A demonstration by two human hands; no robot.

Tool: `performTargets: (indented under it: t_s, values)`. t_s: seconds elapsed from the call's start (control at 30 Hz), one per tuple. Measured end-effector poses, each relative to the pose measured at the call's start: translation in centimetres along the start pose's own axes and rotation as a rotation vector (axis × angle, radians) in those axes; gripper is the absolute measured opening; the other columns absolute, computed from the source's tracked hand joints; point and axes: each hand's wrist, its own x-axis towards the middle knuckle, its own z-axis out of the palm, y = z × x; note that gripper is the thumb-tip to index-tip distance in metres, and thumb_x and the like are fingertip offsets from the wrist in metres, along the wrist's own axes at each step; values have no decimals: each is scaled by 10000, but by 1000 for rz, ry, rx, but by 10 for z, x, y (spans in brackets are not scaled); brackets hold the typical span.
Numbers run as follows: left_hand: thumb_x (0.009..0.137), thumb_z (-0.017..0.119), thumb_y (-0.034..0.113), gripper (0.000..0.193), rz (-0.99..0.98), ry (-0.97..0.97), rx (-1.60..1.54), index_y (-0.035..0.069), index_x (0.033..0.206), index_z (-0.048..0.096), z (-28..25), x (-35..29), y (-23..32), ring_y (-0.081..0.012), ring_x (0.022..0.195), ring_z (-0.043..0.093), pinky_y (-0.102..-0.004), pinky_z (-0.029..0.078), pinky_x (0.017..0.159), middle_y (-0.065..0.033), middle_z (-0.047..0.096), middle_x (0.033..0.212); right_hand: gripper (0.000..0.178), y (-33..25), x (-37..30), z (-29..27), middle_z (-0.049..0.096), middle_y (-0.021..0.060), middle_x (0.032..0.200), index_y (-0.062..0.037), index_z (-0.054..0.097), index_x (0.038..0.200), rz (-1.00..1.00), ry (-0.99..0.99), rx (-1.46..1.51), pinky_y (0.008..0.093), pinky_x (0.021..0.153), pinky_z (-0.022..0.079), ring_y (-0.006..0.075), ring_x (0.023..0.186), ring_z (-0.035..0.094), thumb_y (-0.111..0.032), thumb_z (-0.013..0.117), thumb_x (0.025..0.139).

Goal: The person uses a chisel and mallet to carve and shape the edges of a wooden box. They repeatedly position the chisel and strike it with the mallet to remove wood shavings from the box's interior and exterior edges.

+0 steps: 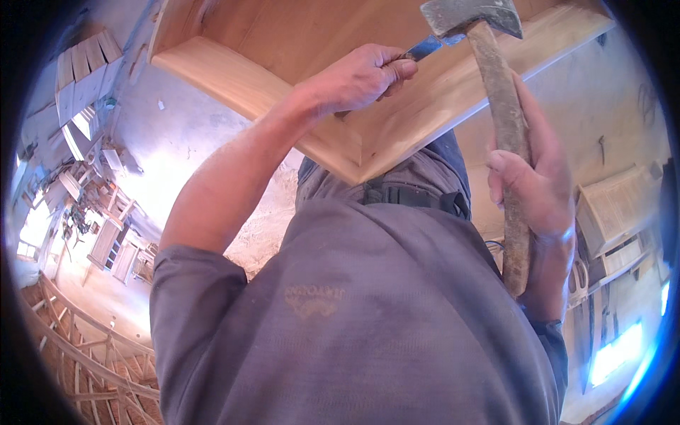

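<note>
My left hand (372, 74) is closed around a chisel (426, 48), whose flat, bluish metal end sticks out past the thumb; the grip is mostly hidden in my fist. In my right hand (531, 173) I hold a hatchet (500, 92) by its worn wooden handle, fingers wrapped round it. Its grey steel head is up at the top edge, close to the chisel's metal end; whether they touch I cannot tell. Beneath both hands lies a pale wooden frame (418, 131) with a mitred corner pointing toward my waist and brown panelling inside.
Stacked boards (88, 71) and more timber are at the far left, beside bright openings. A slatted wooden structure (92, 354) curves along the lower left. On the right, a wooden cabinet (618, 209) stands by the wall. The frame's corner is close to my belt.
</note>
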Motion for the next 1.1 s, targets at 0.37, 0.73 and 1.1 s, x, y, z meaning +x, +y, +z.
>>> performTargets:
  t_s: [0.37, 0.73, 1.1]
  values:
    - [1098, 515, 377, 413, -20, -63, 58, 95, 795, 528, 5, 3, 3, -74, 650, 417, -258, 356, 598, 51, 467, 687, 839, -11, -16, 13, 593, 40, 904, -95, 292, 1634, -108, 139, -282, 206, 531, 449, 65, 587, 513, 37, 580, 857]
    - [1092, 536, 369, 407, -29, -93, 109, 77, 809, 533, 11, 8, 2, -87, 657, 412, -272, 363, 605, 39, 467, 694, 848, -7, -18, 4, 570, 152, 1402, -33, 326, 1610, -95, 172, -383, 200, 543, 442, 51, 622, 516, 81, 584, 810]
    - [1076, 546, 364, 367, -23, -126, 121, 58, 882, 602, 11, 11, -4, -113, 695, 420, -315, 377, 643, 26, 467, 709, 828, -11, -25, 6, 617, 163, 1326, 2, 334, 1597, -95, 242, -253, 195, 549, 446, 54, 624, 512, 79, 581, 810]
